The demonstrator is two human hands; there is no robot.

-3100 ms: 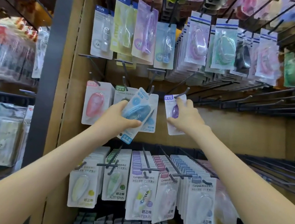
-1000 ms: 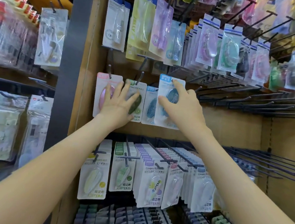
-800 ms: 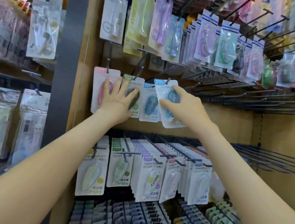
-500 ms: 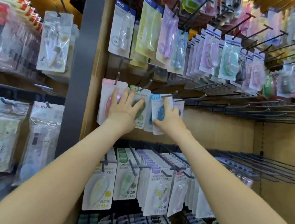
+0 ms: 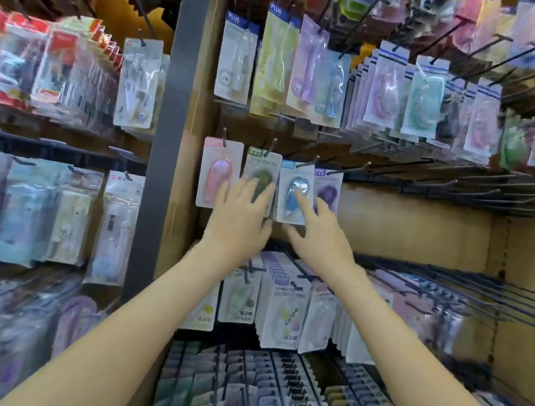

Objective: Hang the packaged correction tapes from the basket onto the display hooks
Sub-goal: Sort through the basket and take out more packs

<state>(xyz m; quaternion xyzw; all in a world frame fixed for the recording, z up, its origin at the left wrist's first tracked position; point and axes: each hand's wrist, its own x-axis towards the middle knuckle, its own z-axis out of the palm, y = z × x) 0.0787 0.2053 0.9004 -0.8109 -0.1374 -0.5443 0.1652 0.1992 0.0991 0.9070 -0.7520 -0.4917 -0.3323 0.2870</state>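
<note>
Blue pack (image 5: 294, 192) now one of four

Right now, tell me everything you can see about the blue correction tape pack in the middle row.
The blue correction tape pack is a white card with a blue header strip and a clear, shiny blister over an oval blue dispenser. It hangs roughly upright from a dark hook, third from the left in its row, between the green pack and the purple pack. The right hand touches the blister with its extended index finger; nothing grips the pack.
</note>
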